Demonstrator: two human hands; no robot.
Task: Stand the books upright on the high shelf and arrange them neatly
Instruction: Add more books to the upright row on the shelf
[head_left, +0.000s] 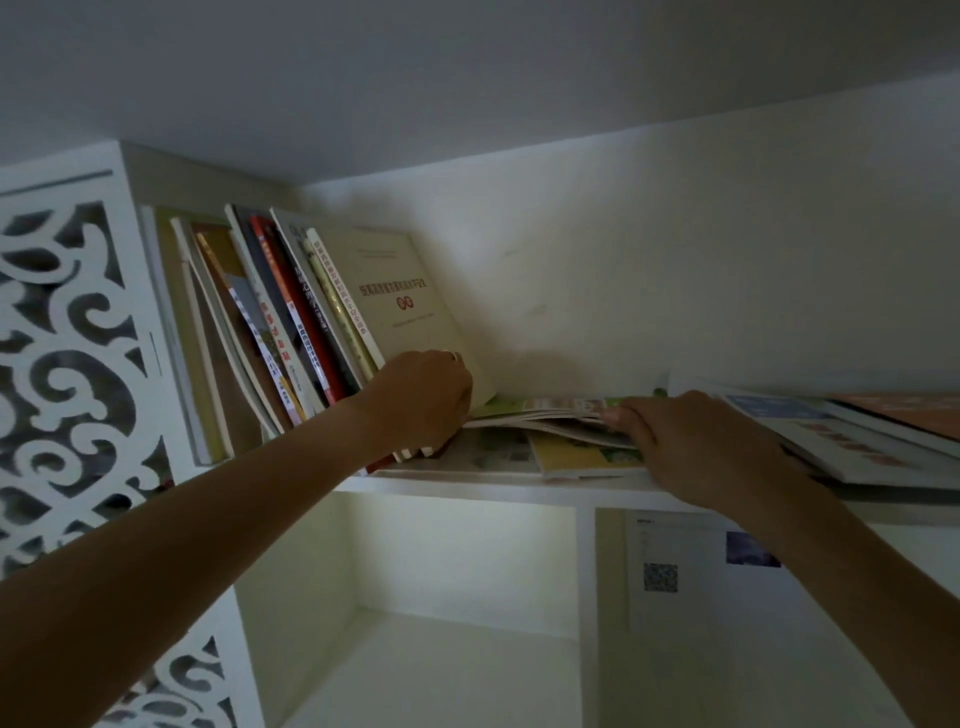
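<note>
**Now: row braced, next book being lifted**

Already upright at the shelf's (467, 486) left end: a leaning row (291, 322), propped by the left hand (423, 400), closed against the cream book (410, 306) so nothing slides down. Lying flat beside: a thin green book (550, 410), front edge pinched by the right hand (691, 441), probably for lifting. More flat books (857, 441) at right. Free room only between row and pile; front edge close, so slipping possible.
</note>
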